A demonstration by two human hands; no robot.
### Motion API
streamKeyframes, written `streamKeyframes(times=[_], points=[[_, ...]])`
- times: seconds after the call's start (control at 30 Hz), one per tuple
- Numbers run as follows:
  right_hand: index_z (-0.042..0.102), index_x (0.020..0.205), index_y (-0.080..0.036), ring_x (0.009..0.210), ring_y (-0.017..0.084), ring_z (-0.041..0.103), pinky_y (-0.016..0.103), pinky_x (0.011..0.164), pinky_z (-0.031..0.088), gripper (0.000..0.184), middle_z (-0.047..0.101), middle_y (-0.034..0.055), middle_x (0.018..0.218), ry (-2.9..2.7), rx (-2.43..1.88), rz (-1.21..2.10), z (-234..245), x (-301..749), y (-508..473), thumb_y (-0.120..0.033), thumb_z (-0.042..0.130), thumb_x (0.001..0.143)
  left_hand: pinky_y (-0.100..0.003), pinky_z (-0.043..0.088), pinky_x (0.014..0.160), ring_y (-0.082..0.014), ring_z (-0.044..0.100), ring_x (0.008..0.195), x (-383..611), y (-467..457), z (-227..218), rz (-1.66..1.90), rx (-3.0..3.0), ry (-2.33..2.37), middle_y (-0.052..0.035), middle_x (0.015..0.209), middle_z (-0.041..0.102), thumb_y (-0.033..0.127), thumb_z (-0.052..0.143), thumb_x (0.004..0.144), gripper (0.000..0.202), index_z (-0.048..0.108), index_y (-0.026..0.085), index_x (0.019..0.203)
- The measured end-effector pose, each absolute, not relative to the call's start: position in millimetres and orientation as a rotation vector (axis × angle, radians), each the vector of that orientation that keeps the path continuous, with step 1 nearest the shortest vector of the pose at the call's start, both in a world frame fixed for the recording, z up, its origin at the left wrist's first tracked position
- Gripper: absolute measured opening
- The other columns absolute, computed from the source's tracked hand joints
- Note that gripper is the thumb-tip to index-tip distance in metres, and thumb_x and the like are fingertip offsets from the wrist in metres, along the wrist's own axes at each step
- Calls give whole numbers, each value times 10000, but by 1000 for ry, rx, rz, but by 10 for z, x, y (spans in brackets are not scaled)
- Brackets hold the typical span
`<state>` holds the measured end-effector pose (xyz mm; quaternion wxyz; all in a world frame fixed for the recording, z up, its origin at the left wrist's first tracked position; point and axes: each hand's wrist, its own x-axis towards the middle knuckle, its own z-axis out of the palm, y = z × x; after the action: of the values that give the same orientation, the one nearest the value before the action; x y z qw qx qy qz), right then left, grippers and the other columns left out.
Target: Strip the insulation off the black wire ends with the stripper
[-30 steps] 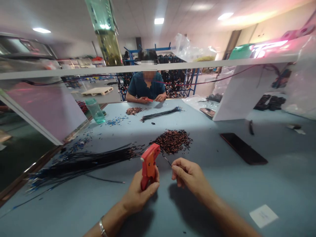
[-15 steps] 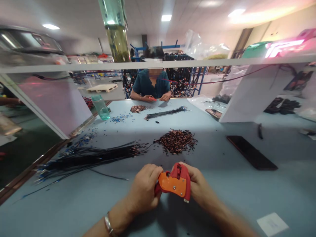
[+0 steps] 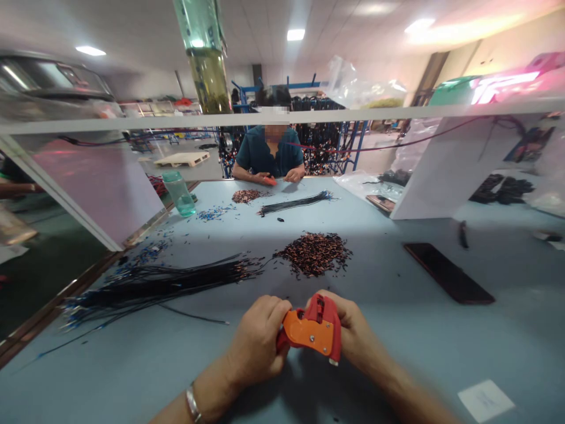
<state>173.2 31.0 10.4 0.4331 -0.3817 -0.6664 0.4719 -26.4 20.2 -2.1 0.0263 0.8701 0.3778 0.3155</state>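
Crimper (image 3: 314, 331) barely shifted, crosswise, head rightward

Left hand (image 3: 260, 340) and right hand (image 3: 358, 337) bare, forearms uncovered; a silver bracelet (image 3: 191, 404) rings the left wrist.

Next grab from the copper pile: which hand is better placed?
Probably right. The left hand is wrapped round the handles of the crimp tool, carrying it. The right hand sits by the tool's head, nearer the copper pile.
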Motion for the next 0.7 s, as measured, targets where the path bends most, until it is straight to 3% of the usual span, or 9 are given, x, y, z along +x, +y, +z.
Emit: streamKeyframes(times=[0.7], points=[[538, 681, -165, 641, 115, 450, 205, 572, 410, 89, 519, -11, 673, -1676, -996, 1194, 109, 1715, 282, -184, 551, 767, -331, 442, 620, -223, 567, 709, -249, 186, -8, 958, 2654, 1219, -72, 810, 614, 127, 490, 734, 255, 475, 204, 977]])
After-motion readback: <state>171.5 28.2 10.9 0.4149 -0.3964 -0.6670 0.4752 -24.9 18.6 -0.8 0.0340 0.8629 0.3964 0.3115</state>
